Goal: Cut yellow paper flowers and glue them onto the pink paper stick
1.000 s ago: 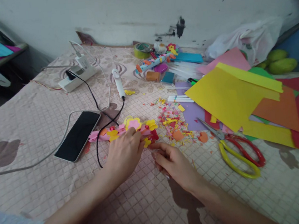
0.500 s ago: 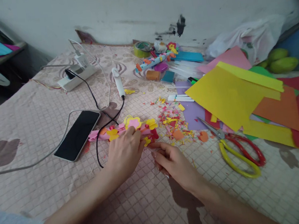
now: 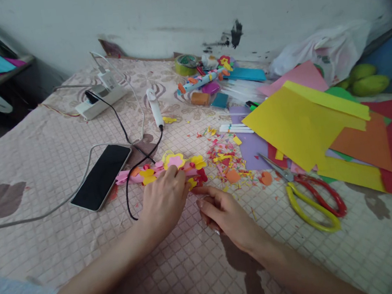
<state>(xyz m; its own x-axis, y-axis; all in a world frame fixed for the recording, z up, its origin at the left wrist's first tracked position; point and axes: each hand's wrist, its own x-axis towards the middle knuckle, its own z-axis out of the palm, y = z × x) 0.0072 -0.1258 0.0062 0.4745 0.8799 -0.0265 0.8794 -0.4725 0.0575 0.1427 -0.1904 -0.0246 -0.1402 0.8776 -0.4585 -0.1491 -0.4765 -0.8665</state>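
A pink paper roll trimmed with yellow, pink and orange paper flowers lies crosswise on the table. My left hand is closed over its right half, the fingers bent around it. At the roll's right end a small yellow paper flower pokes out below the left fingertips. My right hand is close beside it, index finger reaching to that flower's lower edge and the other fingers curled under. Whether those curled fingers hold anything is hidden. A black cable loops across the roll.
A phone lies left; behind are a white glue gun and power strip. Paper scraps, open scissors and coloured sheets spread to the right. A blue decorated roll and tape sit near the wall.
My right hand has shifted very slightly left, toward the roll. The left hand and the roll stay in place.
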